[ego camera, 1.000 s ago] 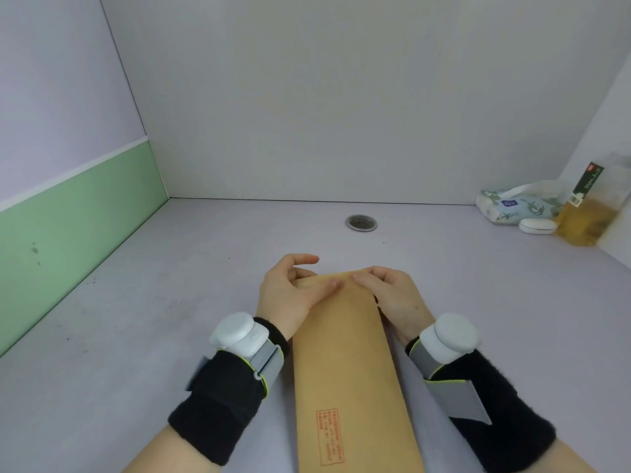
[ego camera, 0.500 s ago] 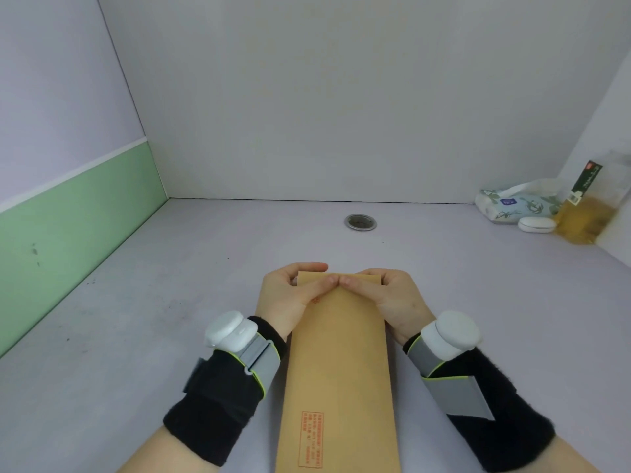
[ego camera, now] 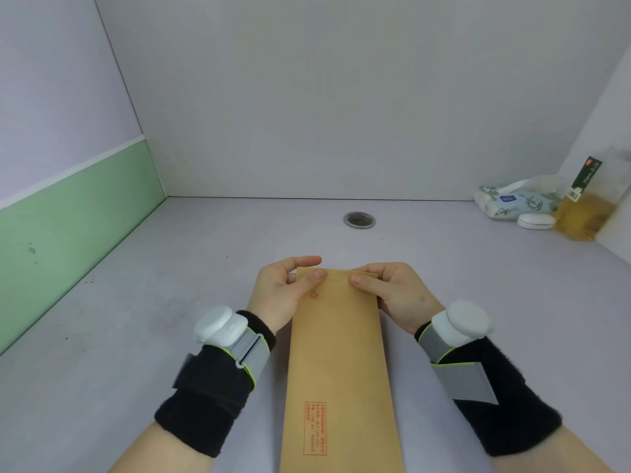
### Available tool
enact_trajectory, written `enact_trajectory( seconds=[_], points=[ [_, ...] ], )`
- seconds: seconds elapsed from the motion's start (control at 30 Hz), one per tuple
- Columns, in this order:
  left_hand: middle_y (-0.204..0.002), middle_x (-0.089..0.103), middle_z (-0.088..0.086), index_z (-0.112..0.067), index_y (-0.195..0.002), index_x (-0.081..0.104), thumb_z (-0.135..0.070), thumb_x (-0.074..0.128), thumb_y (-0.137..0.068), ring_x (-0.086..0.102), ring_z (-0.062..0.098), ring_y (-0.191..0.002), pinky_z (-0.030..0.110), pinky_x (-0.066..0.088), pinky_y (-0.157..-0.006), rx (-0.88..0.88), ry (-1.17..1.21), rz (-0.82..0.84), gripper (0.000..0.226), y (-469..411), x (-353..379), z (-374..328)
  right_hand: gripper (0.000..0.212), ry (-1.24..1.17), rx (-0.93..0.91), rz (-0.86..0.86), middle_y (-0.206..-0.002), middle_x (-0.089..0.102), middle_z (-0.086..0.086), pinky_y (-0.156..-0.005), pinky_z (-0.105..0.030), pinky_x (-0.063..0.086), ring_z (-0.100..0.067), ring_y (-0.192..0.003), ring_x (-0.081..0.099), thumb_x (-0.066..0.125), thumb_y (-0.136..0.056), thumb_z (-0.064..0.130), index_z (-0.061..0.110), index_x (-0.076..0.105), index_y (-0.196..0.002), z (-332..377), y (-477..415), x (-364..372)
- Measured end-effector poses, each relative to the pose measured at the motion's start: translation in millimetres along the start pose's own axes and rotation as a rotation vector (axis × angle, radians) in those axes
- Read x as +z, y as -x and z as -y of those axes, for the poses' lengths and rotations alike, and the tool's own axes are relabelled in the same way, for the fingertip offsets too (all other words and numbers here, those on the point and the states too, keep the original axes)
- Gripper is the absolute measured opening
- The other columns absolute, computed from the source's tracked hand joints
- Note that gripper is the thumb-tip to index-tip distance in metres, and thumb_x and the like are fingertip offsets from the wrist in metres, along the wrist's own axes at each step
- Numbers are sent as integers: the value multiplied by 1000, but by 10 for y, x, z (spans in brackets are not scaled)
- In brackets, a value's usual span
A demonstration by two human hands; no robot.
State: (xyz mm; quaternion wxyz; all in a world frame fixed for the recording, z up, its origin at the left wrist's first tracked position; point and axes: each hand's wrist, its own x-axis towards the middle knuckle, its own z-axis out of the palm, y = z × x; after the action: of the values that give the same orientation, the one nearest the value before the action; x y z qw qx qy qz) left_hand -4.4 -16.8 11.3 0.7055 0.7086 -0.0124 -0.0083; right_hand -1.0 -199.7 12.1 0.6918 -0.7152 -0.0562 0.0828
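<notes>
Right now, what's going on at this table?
A person is handling a long brown envelope that lies lengthwise on the pale table. The left hand and the right hand each pinch a far corner of it, thumbs on top. Whether the far end is being folded or opened cannot be told. In the far right corner sit a tissue pack, a small white case and a clear bag, untouched.

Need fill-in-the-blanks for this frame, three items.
The left hand and right hand pinch the envelope at its ___ end.
The printed box on the envelope is ___.
The tissue pack lies in the table's far ___ corner.
Missing: far; red; right.
</notes>
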Motion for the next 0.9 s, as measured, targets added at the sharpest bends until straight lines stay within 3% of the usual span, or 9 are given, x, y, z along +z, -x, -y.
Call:
enact_trajectory(
  seconds=[0.07, 0.13, 0.3, 0.47, 0.73, 0.9],
  points=[
    [-68, 69, 7, -18, -102, 70, -11, 68, -84, 66, 18, -69, 40, 54, -83, -4, 28, -9, 19, -3, 1, 5, 13, -45, 10, -23, -82, 70, -10, -75, -33, 54, -19, -74, 65, 59, -87, 6, 7, 72, -86, 4, -1, 13],
    [-72, 70, 10, -16, -102, 70, -11, 70, -82, 66, 20, -71, 39, 55, -81, -5, 43, -26, 21, 7, 19, 12, 8, -46, 20, -73, -76, 67, -8, -67, -30, 51, -18, -69, 62, 63, -85, 9, 7, 71, -81, 13, -1, 31],
    [-67, 68, 8, -15, -99, 71, -12, 77, -75, 67, 20, -69, 34, 57, -72, -15, 19, -17, 25, 54, 101, 52, 18, 191, 3, -113, -65, 66, 0, -55, -18, 49, -7, -58, 61, 77, -74, 23, 7, 69, -72, 35, 35, 46],
    [-71, 69, 9, -16, -100, 69, -13, 81, -70, 69, 17, -65, 30, 58, -65, -34, -31, -17, 33, 44, 79, 56, 17, 229, -16, -90, -70, 69, -3, -56, -16, 51, -6, -59, 63, 77, -74, 21, 5, 72, -77, 35, 46, 30],
    [-57, 62, 0, -25, -98, 67, -15, 78, -74, 63, 10, -55, 29, 53, -61, 30, -166, -16, 28, 1, 28, 61, 7, 230, -43, -16, -71, 67, -3, -56, -15, 49, -5, -58, 61, 67, -84, 13, 9, 70, -79, 22, 33, 17],
    [-43, 52, -10, -18, -106, 66, -7, 67, -82, 53, 10, -49, 25, 46, -60, 20, -151, -16, 27, -24, -14, 73, 10, 191, -40, -12, -70, 65, -4, -56, -16, 48, -10, -61, 59, 64, -86, 13, 5, 71, -83, 18, 21, -10]
  ],
)
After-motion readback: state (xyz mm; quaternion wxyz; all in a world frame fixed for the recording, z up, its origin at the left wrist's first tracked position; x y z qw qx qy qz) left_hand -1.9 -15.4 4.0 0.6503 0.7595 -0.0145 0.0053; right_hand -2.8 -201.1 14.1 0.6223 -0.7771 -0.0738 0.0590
